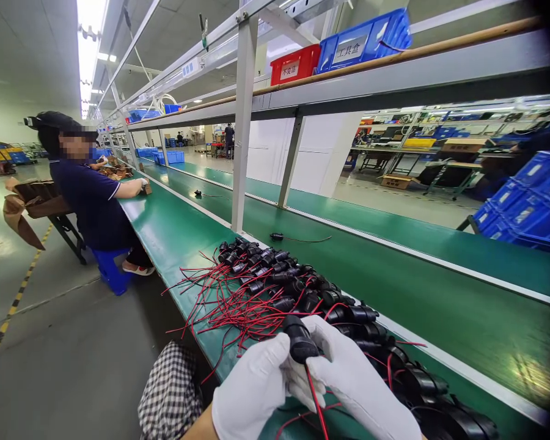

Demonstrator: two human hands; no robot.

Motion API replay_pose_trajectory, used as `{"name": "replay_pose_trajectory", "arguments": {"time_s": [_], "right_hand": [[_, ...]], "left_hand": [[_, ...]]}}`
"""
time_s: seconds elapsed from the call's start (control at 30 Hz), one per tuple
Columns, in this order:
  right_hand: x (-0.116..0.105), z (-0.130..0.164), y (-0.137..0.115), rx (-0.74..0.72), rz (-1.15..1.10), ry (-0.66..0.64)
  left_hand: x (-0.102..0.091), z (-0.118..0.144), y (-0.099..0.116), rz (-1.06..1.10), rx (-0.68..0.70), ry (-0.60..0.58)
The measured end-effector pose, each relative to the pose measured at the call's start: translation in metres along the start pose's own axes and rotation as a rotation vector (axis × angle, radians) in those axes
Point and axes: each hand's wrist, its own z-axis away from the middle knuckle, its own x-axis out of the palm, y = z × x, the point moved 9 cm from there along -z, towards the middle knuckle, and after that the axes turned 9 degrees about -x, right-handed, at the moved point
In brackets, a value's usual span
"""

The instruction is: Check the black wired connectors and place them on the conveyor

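My white-gloved left hand [254, 385] and right hand [355, 373] are clamped on one black plastic cylindrical part [300, 343] between them; its long axis, red wire [315, 397] end, points toward me.

A red plastic bin [308, 59] and a blue plastic bin [380, 38], both with Chinese labels, stand side by side on an overhead shelf [440, 68]. At left, a co-worker [85, 189] in a navy short-sleeved shirt sits on a blue stool [112, 272], beside yellow-and-black floor tape [16, 305]. Stacked blue crates [527, 201] fill the right side; beyond lies a cardboard box [395, 181] on the floor [343, 214]. A ceiling light [90, 43] glows upper left.
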Motion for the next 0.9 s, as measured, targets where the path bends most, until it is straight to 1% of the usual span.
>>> {"name": "replay_pose_trajectory", "arguments": {"time_s": [0.07,0.13,0.17,0.2,0.27,0.3,0.37,0.4,0.47,0.57,0.63,0.7,0.77,0.9], "right_hand": [[-0.009,0.0,-0.008,-0.041,0.156,0.061],[-0.021,0.0,-0.027,-0.174,0.402,0.117],[-0.023,0.001,-0.039,-0.274,0.517,0.11],[-0.022,0.003,-0.049,-0.372,0.614,0.076],[-0.018,0.01,-0.062,-0.527,0.733,-0.018],[-0.018,0.013,-0.066,-0.559,0.76,-0.044],[-0.021,0.018,-0.072,-0.568,0.797,-0.022],[-0.022,0.02,-0.075,-0.576,0.813,-0.005],[-0.017,0.025,-0.083,-0.611,0.839,0.005],[-0.005,0.027,-0.092,-0.659,0.812,-0.019],[0.001,0.025,-0.094,-0.656,0.768,-0.037],[0.003,0.021,-0.093,-0.628,0.682,-0.04],[0.001,0.015,-0.086,-0.561,0.535,-0.035],[-0.003,0.004,-0.052,-0.398,0.181,-0.064]], "left_hand": [[0.002,0.004,0.004,-0.037,0.024,-0.005],[0.005,0.012,0.014,-0.178,0.071,-0.004],[0.006,0.016,0.019,-0.271,0.094,-0.001],[0.007,0.02,0.024,-0.365,0.115,0.009],[0.006,0.028,0.035,-0.551,0.175,0.065],[0.004,0.032,0.042,-0.638,0.225,0.105],[0.004,0.038,0.052,-0.806,0.341,0.169],[0.005,0.04,0.055,-0.878,0.394,0.183],[0.008,0.042,0.058,-0.957,0.478,0.172],[0.014,0.044,0.059,-1.01,0.564,0.128],[0.018,0.044,0.058,-1.046,0.591,0.102],[0.019,0.044,0.056,-1.071,0.596,0.114],[0.018,0.044,0.054,-1.074,0.587,0.181],[0.011,0.043,0.049,-1.074,0.531,0.409]]}}
